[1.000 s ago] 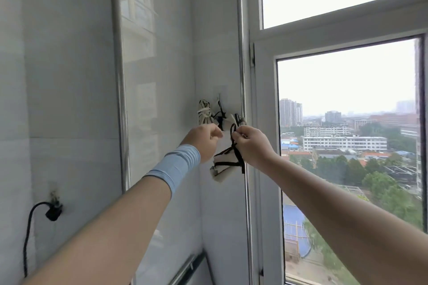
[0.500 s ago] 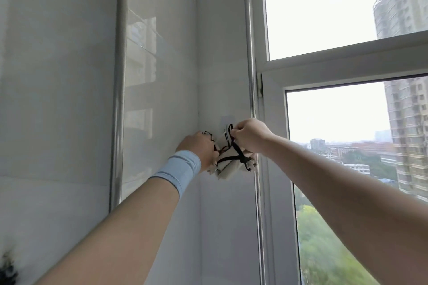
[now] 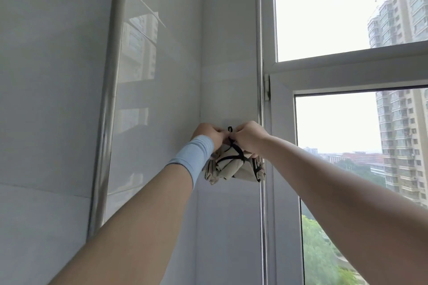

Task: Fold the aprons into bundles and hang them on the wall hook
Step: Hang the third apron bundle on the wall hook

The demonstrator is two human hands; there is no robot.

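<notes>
Beige apron bundles (image 3: 234, 166) tied with black straps hang against the white tiled wall, just left of the window frame. Both my hands are raised to the top of them. My left hand (image 3: 207, 133), with a light blue wrist sleeve, and my right hand (image 3: 249, 137) pinch the black strap loop (image 3: 230, 129) between them. The loop sticks up between my knuckles. The wall hook is hidden behind my hands. How many bundles hang there I cannot tell, as they overlap.
A vertical metal pipe (image 3: 108, 99) runs down the glossy tiled wall at left. A thinner pipe (image 3: 259, 53) runs beside the white window frame (image 3: 347, 69) at right. Apartment blocks and trees lie outside the glass.
My head has tilted up, so the socket and cable have dropped out of view. Both hands lifted the tied bundle higher and came together at the strap loop, covering the hanging bundle and hook.
</notes>
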